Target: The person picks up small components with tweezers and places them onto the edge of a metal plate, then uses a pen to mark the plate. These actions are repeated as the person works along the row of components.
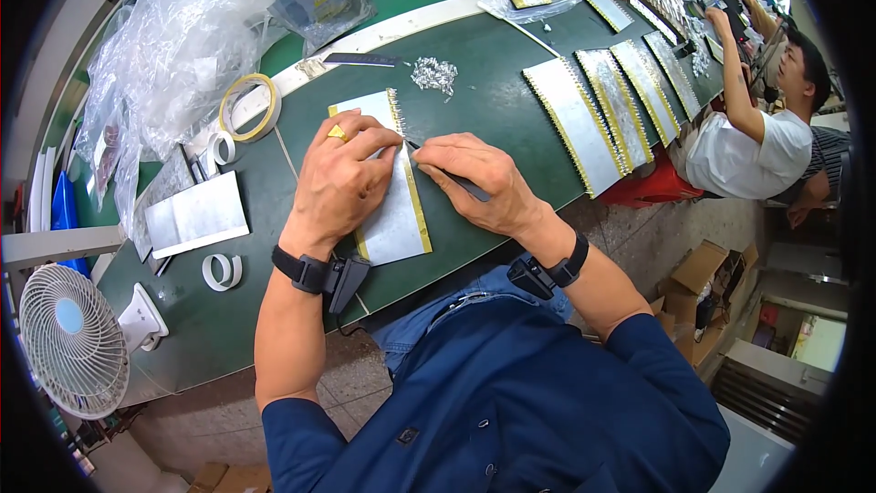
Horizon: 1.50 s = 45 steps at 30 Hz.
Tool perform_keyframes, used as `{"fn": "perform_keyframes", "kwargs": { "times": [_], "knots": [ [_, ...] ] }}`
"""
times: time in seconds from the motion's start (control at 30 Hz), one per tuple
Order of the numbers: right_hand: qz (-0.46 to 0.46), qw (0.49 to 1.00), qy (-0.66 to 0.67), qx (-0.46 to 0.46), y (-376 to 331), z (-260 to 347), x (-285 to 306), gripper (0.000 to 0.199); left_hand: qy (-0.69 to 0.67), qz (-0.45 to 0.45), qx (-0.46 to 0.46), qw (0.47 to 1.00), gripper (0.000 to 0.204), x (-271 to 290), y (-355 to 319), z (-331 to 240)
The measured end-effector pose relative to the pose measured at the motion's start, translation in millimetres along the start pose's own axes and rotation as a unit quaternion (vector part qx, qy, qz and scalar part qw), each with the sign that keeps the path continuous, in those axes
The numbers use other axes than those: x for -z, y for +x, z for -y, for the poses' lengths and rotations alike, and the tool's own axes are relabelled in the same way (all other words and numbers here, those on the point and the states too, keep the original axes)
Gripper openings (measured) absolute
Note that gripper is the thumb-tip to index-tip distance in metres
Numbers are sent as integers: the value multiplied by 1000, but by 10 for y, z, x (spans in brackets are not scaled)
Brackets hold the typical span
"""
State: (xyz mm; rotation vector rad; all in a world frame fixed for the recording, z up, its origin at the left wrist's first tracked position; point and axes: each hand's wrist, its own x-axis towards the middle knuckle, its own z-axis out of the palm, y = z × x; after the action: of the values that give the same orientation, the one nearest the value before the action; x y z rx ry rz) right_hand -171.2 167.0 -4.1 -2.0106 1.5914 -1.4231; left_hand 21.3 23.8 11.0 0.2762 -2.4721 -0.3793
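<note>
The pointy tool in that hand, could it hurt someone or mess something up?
Maybe. The tool's tip sits right beside the left hand's fingers pressing the plate, so a slip might poke them. The plate's near end lies close to the table edge, so a push could slide it off. The fan might scatter the small silver bits.

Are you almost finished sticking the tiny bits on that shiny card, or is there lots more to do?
Looks done: four filled silver cards lie in a row further along the green table. In hand: the left hand presses down a silver card while the right hand works a thin dark tool at its yellow edge. Left: a pile of small silvery pieces waits, and most of that edge looks bare.
</note>
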Motion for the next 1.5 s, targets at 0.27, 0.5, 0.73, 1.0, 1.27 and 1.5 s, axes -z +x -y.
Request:
{"fn": "perform_keyframes", "kwargs": {
  "times": [0.27,0.5,0.73,1.0,1.27,1.5],
  "knots": [
    [-49,998,4,-36,-23,13,23,17,19,15,-14,1000,7,19,19,-19],
    [-125,966,72,-215,-26,73,36,21,35,16,-20,999,6,31,44,-56],
    [-126,947,61,-289,28,-1,262,23,34,22,-23,999,6,45,33,-49],
    [6,973,32,-228,269,-178,569,19,50,-13,-23,998,8,59,28,-35],
    [90,975,11,-205,464,-281,680,18,43,-8,-22,999,9,54,9,-9],
    [141,973,-6,-181,598,-295,750,17,39,-4,-16,999,1,48,-8,-4]
  ]
}}
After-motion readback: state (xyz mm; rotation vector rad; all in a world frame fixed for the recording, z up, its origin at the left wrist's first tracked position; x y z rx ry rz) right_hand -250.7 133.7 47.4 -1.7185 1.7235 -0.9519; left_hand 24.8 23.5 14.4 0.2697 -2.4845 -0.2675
